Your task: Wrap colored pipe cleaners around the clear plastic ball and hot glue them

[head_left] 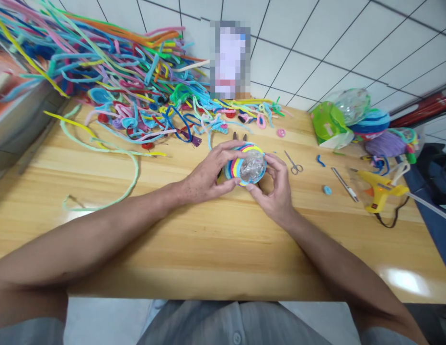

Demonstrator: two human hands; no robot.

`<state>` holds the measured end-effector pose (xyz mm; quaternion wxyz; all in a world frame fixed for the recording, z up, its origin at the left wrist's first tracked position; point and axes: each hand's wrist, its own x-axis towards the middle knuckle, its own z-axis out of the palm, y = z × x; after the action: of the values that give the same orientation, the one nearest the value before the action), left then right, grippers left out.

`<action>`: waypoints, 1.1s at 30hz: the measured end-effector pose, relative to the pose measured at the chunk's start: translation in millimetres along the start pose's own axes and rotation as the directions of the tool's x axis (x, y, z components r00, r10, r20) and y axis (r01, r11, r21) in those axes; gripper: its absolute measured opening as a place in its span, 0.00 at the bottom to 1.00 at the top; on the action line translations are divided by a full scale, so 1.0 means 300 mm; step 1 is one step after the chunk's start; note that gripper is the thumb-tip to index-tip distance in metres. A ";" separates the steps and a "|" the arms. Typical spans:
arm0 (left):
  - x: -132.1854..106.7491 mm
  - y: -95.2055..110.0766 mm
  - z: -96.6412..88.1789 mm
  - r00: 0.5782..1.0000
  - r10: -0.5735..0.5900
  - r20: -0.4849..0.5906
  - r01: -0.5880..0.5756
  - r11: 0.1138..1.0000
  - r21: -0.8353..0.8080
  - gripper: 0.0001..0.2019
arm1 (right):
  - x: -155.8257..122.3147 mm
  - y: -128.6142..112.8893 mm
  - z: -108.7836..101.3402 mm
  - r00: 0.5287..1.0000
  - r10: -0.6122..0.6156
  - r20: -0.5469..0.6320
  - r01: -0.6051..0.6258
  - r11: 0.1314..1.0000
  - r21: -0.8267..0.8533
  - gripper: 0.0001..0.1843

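A round, clear plastic container is wrapped in rings of blue, yellow and pink pipe cleaner. It is held above the middle of the wooden table, its clear end turned toward me. My left hand grips its left side, with the thumb low and the fingers over the top. On the right side, the fingers and thumb of my right hand close around the rim. Dark tips of a tool, perhaps pliers, show just behind the container; the rest is hidden.
A big heap of coloured pipe cleaners fills the back left. A pale green pipe cleaner curls across the left. To the right lie scissors, a slim knife and a yellow glue gun. Behind them stands a green packet.
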<state>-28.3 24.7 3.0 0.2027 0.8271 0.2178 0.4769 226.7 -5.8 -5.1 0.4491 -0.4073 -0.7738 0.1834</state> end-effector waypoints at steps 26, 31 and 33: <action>-0.003 -0.009 0.015 0.999 0.007 -0.033 -0.008 1.000 -0.019 0.36 | -0.001 0.008 0.005 1.000 0.013 0.006 -0.013 0.999 0.035 0.39; -0.006 -0.012 0.014 1.000 0.010 -0.029 -0.011 1.000 -0.018 0.36 | -0.002 0.005 0.007 1.000 0.010 -0.001 -0.010 0.999 0.032 0.40; -0.006 -0.010 0.012 1.000 0.001 -0.025 -0.002 1.000 -0.020 0.36 | -0.001 0.004 0.008 1.000 0.010 -0.002 -0.010 1.000 0.025 0.40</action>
<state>-26.4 25.7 -1.6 0.2080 0.8191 0.2149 0.4896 225.4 -5.1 -7.2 0.4540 -0.4058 -0.7689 0.1949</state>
